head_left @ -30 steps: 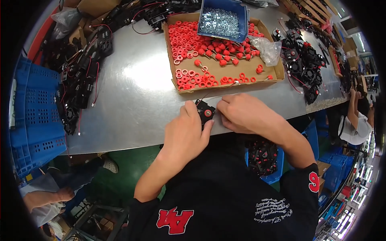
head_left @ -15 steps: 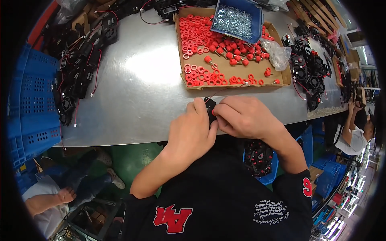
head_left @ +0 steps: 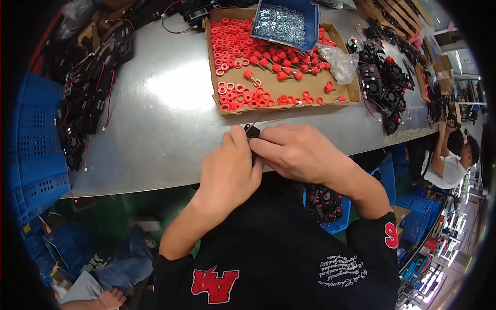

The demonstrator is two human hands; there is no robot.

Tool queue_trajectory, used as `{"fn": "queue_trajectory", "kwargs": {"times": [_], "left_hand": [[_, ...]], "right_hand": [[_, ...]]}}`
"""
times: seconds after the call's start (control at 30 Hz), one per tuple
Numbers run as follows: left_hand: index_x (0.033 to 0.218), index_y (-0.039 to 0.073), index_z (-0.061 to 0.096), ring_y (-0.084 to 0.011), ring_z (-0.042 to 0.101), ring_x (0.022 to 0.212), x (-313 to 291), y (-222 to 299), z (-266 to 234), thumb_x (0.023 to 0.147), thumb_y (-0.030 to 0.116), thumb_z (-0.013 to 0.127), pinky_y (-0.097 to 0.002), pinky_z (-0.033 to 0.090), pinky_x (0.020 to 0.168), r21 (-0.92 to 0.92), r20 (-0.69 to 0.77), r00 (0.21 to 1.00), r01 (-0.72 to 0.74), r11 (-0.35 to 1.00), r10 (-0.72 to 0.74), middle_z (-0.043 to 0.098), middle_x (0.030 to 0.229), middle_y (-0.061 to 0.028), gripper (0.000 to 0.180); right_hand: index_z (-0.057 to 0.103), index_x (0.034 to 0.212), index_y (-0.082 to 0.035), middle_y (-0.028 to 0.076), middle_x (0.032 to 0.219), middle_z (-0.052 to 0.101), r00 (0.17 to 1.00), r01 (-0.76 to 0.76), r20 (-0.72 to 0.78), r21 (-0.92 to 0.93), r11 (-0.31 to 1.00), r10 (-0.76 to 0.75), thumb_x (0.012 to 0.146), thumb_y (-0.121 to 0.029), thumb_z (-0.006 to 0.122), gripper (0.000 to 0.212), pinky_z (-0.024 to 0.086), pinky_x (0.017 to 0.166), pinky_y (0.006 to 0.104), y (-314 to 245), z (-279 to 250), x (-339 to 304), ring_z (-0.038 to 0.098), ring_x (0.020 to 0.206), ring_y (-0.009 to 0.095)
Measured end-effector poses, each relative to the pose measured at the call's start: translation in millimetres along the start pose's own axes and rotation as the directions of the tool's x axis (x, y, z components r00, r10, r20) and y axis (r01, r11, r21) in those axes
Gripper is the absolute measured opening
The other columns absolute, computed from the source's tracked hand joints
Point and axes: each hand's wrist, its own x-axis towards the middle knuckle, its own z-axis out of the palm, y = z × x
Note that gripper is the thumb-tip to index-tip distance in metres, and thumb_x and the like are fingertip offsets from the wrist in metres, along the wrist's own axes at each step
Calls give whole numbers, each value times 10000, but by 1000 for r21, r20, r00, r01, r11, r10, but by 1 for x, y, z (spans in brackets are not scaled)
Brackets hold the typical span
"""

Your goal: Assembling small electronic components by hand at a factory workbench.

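Observation:
Just in front of the cardboard tray, both hands meet around a small black fan housing (head_left: 252,132). My left hand (head_left: 226,173) is closed round it from the left, thumb along its near side. My right hand (head_left: 294,151) pinches at its right side, fingertips bent against it; whatever lies under them is hidden. From the housing a thin red lead runs up to a white connector (head_left: 298,103) at the tray's front edge. The shallow cardboard tray (head_left: 305,87) holds red rings (head_left: 230,44) and red-headed screws (head_left: 268,53).
A blue bin (head_left: 311,26) of small shiny metal pieces and a clear plastic bag (head_left: 341,64) rest on the tray. Black fans with leads (head_left: 98,77) lie left, more fans (head_left: 385,77) right. Blue crates (head_left: 39,124) stand left. Other people (head_left: 449,165) are at both sides.
The view has shifted, so the bench appears further left. The red piece seen at my right fingertips is now covered by them. Both hands still hold the fan housing.

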Motion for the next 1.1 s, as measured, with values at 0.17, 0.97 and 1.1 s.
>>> {"fn": "queue_trajectory", "kwargs": {"times": [0.17,0.97,1.1], "left_hand": [[1025,-32,399,-426,657,737,-1,1,0,879,230,680,-495,536,606,-3,-28,1000,-7,1000,7,593,906,-246,411],[1033,-42,376,-464,641,760,0,1,0,840,206,688,-516,527,629,-18,9,1000,17,1000,-17,593,907,-269,442],[1028,-43,378,-460,644,757,-1,0,-1,850,217,695,-513,529,623,-16,2,1000,11,1000,-11,595,906,-267,446]], "right_hand": [[617,982,-63,55,832,561,997,-46,54,-56,997,49,790,-113,659,203,526,603,372,-6,-6,-2,630,727,256],[591,924,-53,71,825,535,975,59,224,-209,976,-11,795,-197,753,252,514,605,353,3,-18,0,614,729,231],[599,857,-58,50,762,529,996,50,85,-169,984,-36,793,-173,743,196,512,577,348,3,-16,1,609,666,219]]}}
